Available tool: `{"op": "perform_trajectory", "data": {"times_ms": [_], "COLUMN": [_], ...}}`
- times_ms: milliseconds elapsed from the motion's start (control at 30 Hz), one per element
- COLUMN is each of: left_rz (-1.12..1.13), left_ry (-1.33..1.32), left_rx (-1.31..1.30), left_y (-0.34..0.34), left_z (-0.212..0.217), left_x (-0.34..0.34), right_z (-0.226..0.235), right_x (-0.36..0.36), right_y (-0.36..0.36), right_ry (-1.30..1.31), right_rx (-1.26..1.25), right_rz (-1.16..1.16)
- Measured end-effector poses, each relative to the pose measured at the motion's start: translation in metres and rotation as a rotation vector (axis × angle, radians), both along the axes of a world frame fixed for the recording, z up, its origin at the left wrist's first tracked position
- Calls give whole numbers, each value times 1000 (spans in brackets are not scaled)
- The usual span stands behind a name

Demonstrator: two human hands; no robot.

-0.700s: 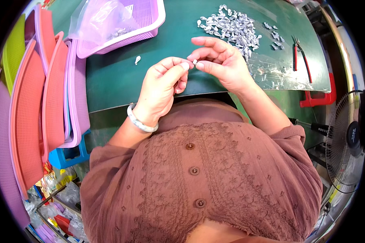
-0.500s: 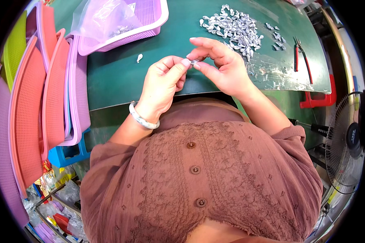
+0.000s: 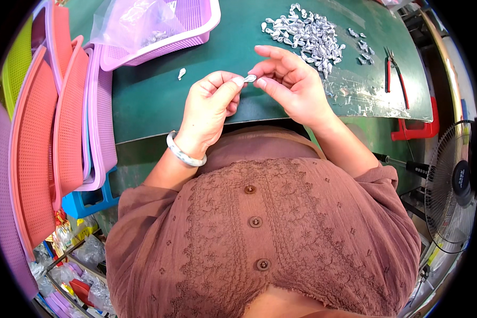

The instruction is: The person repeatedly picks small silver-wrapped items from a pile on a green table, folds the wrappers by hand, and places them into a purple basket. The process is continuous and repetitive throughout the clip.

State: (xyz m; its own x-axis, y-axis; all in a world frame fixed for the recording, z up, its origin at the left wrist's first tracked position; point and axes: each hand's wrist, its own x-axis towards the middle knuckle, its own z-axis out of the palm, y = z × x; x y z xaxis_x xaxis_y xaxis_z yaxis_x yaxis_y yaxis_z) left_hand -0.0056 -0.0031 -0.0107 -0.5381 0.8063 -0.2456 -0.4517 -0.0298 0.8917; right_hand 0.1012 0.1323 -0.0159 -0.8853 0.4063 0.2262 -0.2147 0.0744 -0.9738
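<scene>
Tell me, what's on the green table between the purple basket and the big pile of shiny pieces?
Mostly bare green mat in the head view. Between the purple basket and the pile of silver pieces, only one stray silver piece lies, nearer the basket.

A small silver piece [image 3: 250, 78] is pinched between left hand [image 3: 211, 108] and right hand [image 3: 291, 85], centre frame; silver pieces pile [image 3: 308, 33] is seen upper right.
</scene>
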Motion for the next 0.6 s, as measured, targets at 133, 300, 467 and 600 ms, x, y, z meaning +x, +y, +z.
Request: {"op": "perform_trajectory", "data": {"times_ms": [133, 300, 467, 600], "left_rz": [8, 5, -32, -114], "left_ry": [19, 16, -99, -320], "left_rx": [-2, 4, 46, 159], "left_y": [1, 0, 0, -1], "left_z": [1, 0, -4, -12], "left_x": [2, 2, 1, -4], "right_z": [2, -2, -3, 1], "right_x": [0, -1, -2, -2], "right_y": [-3, -7, -9, -10], "right_ry": [1, 63, 107, 124], "right_rx": [-14, 4, 192, 284], "right_rz": [-7, -35, -89, -102]}}
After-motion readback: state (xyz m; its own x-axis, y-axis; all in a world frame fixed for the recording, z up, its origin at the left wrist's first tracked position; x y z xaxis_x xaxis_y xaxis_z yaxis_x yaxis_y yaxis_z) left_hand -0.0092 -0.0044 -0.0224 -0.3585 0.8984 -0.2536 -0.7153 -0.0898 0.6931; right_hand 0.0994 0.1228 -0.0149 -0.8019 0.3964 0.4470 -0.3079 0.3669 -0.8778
